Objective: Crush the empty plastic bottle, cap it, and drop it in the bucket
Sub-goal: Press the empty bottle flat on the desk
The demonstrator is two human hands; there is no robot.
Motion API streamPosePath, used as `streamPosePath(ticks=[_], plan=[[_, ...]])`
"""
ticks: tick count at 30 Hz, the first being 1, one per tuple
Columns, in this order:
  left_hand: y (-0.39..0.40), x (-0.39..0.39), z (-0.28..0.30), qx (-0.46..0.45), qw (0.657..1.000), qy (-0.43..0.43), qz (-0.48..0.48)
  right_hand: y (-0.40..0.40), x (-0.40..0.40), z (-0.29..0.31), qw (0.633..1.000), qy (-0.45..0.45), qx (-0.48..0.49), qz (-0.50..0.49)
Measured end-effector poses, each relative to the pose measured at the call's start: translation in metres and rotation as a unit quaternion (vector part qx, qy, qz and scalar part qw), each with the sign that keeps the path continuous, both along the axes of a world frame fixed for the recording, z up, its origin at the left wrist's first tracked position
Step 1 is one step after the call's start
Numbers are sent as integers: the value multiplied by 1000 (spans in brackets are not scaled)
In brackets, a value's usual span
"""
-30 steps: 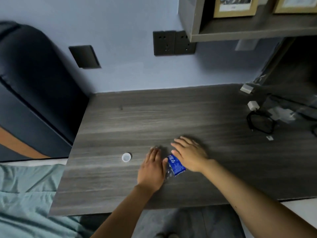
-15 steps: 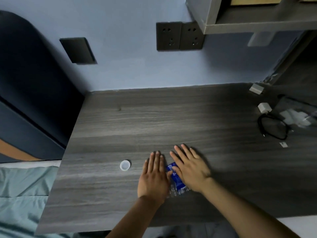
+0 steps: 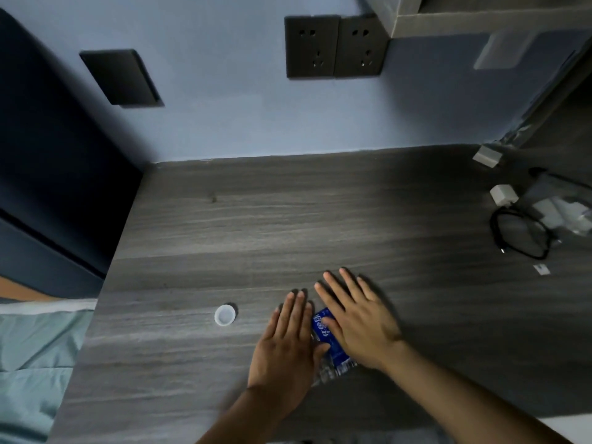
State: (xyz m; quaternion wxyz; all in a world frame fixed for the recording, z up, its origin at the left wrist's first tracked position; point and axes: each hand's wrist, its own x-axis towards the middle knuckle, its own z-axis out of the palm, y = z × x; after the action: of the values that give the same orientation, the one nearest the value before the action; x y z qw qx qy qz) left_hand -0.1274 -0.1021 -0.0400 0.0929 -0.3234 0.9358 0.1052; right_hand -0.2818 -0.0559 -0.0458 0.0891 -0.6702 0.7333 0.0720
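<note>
While both palms press flat, fingers spread, the left hand [image 3: 286,347] and right hand [image 3: 358,322] pin the flattened clear plastic bottle with blue label [image 3: 330,342] between and beneath them on the grey wood-grain tabletop [image 3: 288,219]; its white round cap [image 3: 225,315] lies just left.

- Both hands lie flat, fingers spread, side by side on the bottle [image 3: 330,341]: left hand [image 3: 285,347], right hand [image 3: 358,328].
- Just left of the left hand stands the white cap [image 3: 225,315]; bare desk [image 3: 256,225] lies between them and beyond.
- Ahead of both hands the desk is open up to the wall.
- Well to the right of the right hand: a looped black cable [image 3: 520,233], a white plug [image 3: 503,194], and a clear bag [image 3: 563,213].
</note>
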Motion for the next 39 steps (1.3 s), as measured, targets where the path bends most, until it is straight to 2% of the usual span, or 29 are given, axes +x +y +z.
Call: streamPosePath(ticks=[4,8,12,16,21,27,30,33,35,37,39], plan=[[0,-3,-3,10,1000,-19,3,-1,3,7,999,5,1,-32],[-4,1,0,35,999,-16,-14,0,0,-1,1000,-18,0,-1],[-3,3,6,46,998,-34,-39,3,1,0,1000,0,6,2],[0,-2,6,-36,999,-20,-19,1,4,5,1000,16,2,-11],[-4,-4,5,53,998,-35,-2,1,4,6,999,19,-1,-46],[2,0,7,-21,998,-40,-35,5,6,2,998,26,-8,-62],[-1,-1,-3,32,998,-44,-30,4,6,2,997,16,-3,-77],[-7,4,1,86,996,22,4,7,7,8,996,7,-1,-86],[-5,10,4,89,994,55,18,8,8,10,997,15,-6,-78],[-2,15,7,95,992,61,57,9,9,11,996,17,-6,-87],[-3,19,14,140,985,52,92,9,10,13,995,19,-6,-98]])
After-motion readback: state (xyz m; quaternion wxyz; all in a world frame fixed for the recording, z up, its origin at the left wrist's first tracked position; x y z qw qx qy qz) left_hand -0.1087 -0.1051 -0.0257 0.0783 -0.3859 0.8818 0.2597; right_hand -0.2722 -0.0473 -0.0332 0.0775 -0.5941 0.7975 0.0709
